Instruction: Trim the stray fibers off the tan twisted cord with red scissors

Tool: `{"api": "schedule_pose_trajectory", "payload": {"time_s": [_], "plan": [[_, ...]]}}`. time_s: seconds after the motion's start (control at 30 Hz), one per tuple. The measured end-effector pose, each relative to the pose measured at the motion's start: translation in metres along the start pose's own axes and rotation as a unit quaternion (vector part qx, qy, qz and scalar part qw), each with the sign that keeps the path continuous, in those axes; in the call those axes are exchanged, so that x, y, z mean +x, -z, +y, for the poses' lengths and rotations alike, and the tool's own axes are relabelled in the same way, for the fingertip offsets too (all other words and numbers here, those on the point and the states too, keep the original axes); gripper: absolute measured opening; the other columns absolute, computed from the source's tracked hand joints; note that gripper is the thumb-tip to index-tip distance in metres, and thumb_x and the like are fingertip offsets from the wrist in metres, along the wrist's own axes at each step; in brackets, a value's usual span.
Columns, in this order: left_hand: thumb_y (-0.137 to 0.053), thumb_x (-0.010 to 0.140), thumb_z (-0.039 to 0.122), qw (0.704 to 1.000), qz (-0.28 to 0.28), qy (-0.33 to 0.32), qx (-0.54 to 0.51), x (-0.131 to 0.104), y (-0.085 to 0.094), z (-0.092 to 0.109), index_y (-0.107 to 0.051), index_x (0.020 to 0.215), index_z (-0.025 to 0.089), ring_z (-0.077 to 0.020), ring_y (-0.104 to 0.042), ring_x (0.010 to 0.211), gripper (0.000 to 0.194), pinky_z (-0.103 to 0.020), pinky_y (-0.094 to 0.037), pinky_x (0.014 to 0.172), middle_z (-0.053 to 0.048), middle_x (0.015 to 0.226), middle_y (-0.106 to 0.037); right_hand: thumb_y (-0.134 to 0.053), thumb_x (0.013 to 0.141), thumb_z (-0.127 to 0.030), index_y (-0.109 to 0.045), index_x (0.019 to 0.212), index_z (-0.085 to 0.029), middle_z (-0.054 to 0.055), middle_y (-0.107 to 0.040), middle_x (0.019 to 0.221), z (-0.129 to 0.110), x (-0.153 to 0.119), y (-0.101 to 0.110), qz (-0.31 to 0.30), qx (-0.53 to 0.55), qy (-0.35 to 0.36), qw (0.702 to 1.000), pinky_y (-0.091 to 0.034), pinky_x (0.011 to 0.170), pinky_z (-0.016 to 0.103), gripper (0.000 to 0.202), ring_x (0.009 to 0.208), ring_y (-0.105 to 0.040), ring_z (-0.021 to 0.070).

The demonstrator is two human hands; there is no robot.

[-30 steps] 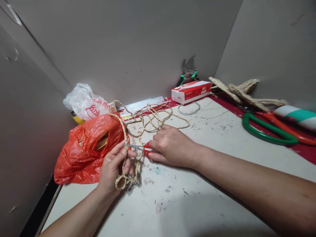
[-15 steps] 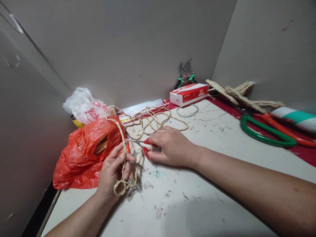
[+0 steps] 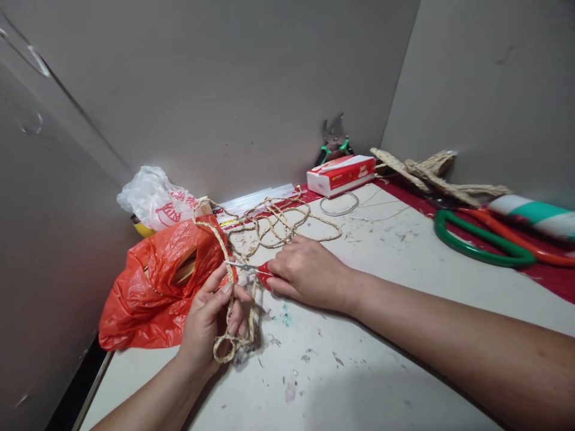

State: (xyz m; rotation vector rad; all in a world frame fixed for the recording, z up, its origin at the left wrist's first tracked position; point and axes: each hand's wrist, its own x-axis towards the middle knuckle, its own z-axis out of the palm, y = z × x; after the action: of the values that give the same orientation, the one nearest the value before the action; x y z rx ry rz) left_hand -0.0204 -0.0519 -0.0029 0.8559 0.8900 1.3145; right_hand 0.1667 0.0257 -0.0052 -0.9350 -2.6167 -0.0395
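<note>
Between thumb and fingers, my left hand (image 3: 214, 308) pinches a thin braided straw cord (image 3: 228, 274). A small loop of the cord hangs below that hand, and the rest trails over the red bag and lies in loose coils on the table behind. My right hand (image 3: 305, 270) is closed round the red handles of small scissors (image 3: 245, 267). Their blades point left and meet the cord just above my left fingertips; the handles are close together. Whether the cord is cut through I cannot tell.
An orange-red plastic bag (image 3: 139, 299) with wooden sticks showing stands left, a white plastic bag (image 3: 155, 197) behind it. Farther back are a red-and-white box (image 3: 340, 176), pruning shears (image 3: 335, 143) and a wire ring (image 3: 339, 205). Large green-handled shears (image 3: 485, 254) lie right. Scraps dot the white tabletop (image 3: 359, 359).
The scissors' handles have come together from a spread position, and the blades have closed in on the cord. My left hand still pinches the cord. The whole view has shifted slightly.
</note>
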Motion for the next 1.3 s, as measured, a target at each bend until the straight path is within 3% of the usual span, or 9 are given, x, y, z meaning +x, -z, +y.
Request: {"api": "schedule_pose_trajectory", "payload": {"time_s": [0.17,0.37,0.6,0.73,0.87,1.07,1.3], "plan": [[-0.05,0.086,0.014,1.0,-0.008,0.0,-0.003,0.0007,0.0,0.0003,-0.052,0.121,0.016,-0.0024,-0.039,0.035,0.036,-0.018,-0.043,0.037,-0.004,0.076,-0.066,-0.047,0.087,-0.037,-0.062,0.069,-0.018,0.002,-0.067,0.068,0.003,-0.0006,-0.0007,0.037,0.032,-0.02,0.999,-0.029,0.069,0.03,0.03,0.066,-0.056,0.0152],[-0.051,0.086,0.015,1.0,-0.018,-0.003,-0.006,-0.001,-0.0002,0.0001,-0.05,0.125,0.019,-0.0028,-0.04,0.036,0.04,-0.019,-0.044,0.038,-0.003,0.076,-0.066,-0.056,0.076,-0.047,-0.063,0.076,-0.018,0.005,-0.067,0.072,-0.0021,-0.002,0.0004,0.039,0.016,-0.018,0.999,-0.03,0.07,0.032,0.03,0.073,-0.057,0.0197],[-0.05,0.086,0.014,1.0,-0.008,0.011,-0.015,-0.0007,-0.002,0.001,-0.051,0.123,0.018,-0.0028,-0.039,0.035,0.037,-0.017,-0.041,0.035,-0.004,0.076,-0.066,-0.046,0.089,-0.034,-0.062,0.071,-0.018,0.002,-0.067,0.068,0.0029,0.0005,-0.0007,0.011,0.028,-0.028,0.999,-0.028,0.067,0.03,0.029,0.065,-0.056,0.0149],[-0.051,0.086,0.014,1.0,-0.015,0.007,-0.018,-0.001,-0.0016,0.0007,-0.053,0.121,0.018,-0.0028,-0.039,0.035,0.035,-0.018,-0.042,0.036,-0.003,0.076,-0.065,-0.048,0.084,-0.037,-0.06,0.068,-0.018,0.001,-0.066,0.066,0.0038,-0.0007,-0.001,0.057,0.054,-0.03,0.996,-0.029,0.067,0.029,0.028,0.065,-0.055,0.0146],[-0.051,0.086,0.016,1.0,-0.02,0.006,-0.021,-0.0013,-0.002,0.001,-0.053,0.121,0.02,-0.0029,-0.039,0.035,0.035,-0.018,-0.043,0.036,-0.002,0.076,-0.065,-0.054,0.077,-0.043,-0.062,0.069,-0.018,0.003,-0.066,0.067,0.0005,-0.0014,0.0008,0.041,0.048,-0.008,0.998,-0.03,0.068,0.03,0.028,0.066,-0.055,0.0162],[-0.052,0.086,0.017,1.0,-0.021,0.01,-0.016,-0.0021,-0.0023,0.001,-0.052,0.124,0.021,-0.0029,-0.039,0.035,0.039,-0.018,-0.042,0.036,-0.003,0.078,-0.066,-0.045,0.088,-0.034,-0.062,0.069,-0.018,0.001,-0.066,0.067,0.0042,0.0011,0.0006,0.013,0.043,-0.03,0.999,-0.03,0.069,0.03,0.029,0.065,-0.055,0.0146],[-0.054,0.085,0.018,0.999,-0.03,0.009,-0.017,-0.0019,-0.0001,-0.0008,-0.057,0.117,0.02,-0.0033,-0.04,0.035,0.033,-0.019,-0.042,0.036,-0.003,0.075,-0.066,-0.051,0.081,-0.038,-0.059,0.065,-0.018,0.001,-0.064,0.063,0.0037,0.0007,-0.002,0.051,0.065,-0.034,0.996,-0.032,0.068,0.028,0.027,0.062,-0.053,0.014]]}}
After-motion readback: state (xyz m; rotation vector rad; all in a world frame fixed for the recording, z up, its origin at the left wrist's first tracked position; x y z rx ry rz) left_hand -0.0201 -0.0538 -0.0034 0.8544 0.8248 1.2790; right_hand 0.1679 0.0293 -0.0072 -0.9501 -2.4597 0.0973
